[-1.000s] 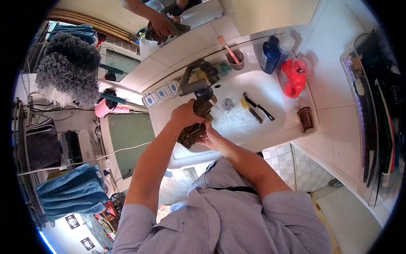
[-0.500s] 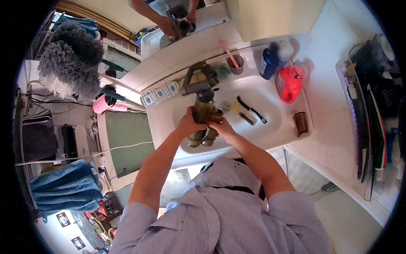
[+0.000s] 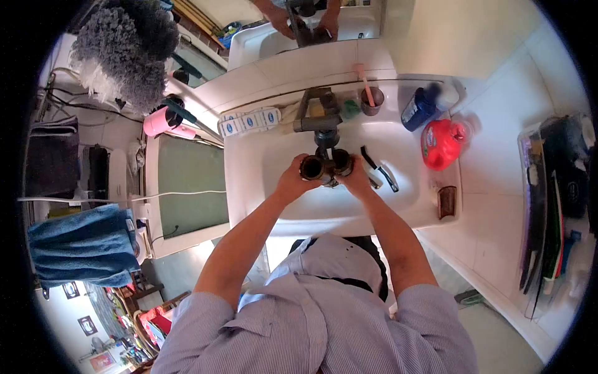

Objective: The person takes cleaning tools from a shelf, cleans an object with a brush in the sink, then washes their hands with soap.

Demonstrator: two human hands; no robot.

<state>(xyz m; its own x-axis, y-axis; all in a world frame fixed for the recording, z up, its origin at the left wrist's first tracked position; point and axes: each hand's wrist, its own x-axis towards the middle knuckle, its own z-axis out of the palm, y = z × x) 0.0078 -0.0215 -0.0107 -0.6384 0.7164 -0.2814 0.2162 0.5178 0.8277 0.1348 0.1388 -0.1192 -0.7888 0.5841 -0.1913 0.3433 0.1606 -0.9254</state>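
My left hand (image 3: 295,181) and my right hand (image 3: 356,178) hold a brown object made of two side-by-side tubes (image 3: 313,167) over the white sink (image 3: 280,215). Its two round, dark openings face up towards me. The fingers of both hands curl around its outer sides, with the thumbs at the front. Just behind it stands the dark faucet (image 3: 326,138), with its spout close above the tubes. A slim black-and-white tool (image 3: 380,169) lies in the basin near my right hand. A second, smaller brown piece beside it is mostly hidden by that hand.
On the sink's back ledge are blue-and-white packets (image 3: 250,121) and a brown cup (image 3: 372,103) with a pink brush. A blue bottle (image 3: 418,111), a red jug (image 3: 440,146) and a brown block (image 3: 446,202) line the right rim. A pink hair dryer (image 3: 163,121) hangs at left.
Both hands have tilted the twin-tube object so its openings now face me, nearer the faucet. Earlier its long sides showed. The camera view has shifted slightly.
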